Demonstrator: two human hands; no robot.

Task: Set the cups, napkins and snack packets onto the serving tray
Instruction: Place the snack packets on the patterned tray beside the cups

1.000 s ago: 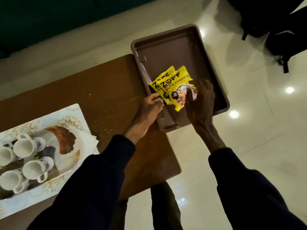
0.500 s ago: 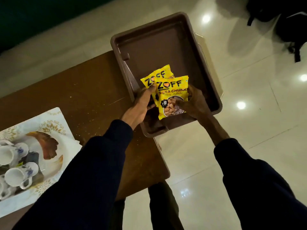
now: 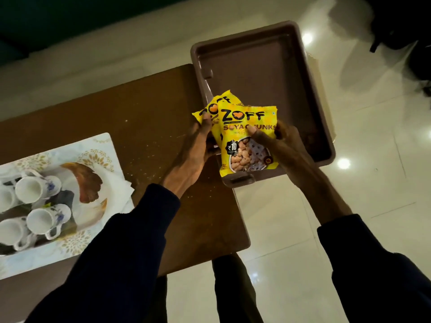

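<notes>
Two yellow snack packets overlap above the near end of a brown plastic tray (image 3: 256, 64). My right hand (image 3: 282, 145) grips the front packet (image 3: 245, 145) by its right side, thumb across the print. My left hand (image 3: 193, 155) pinches the rear packet (image 3: 213, 107) at its left edge. Far left, a white patterned serving tray (image 3: 98, 145) carries several white floral cups (image 3: 37, 187) lying on their sides and white napkins (image 3: 121, 194) at its right edge.
The brown wooden table (image 3: 140, 117) ends just right of my left arm, and the brown tray overhangs that edge above a glossy tiled floor (image 3: 349, 206). Dark bags (image 3: 401, 31) lie on the floor at the top right. My legs show below the table edge.
Both packets have come up off the brown tray's floor and toward me, now held in my two hands. The view has shifted, so the brown tray sits higher and more central.
</notes>
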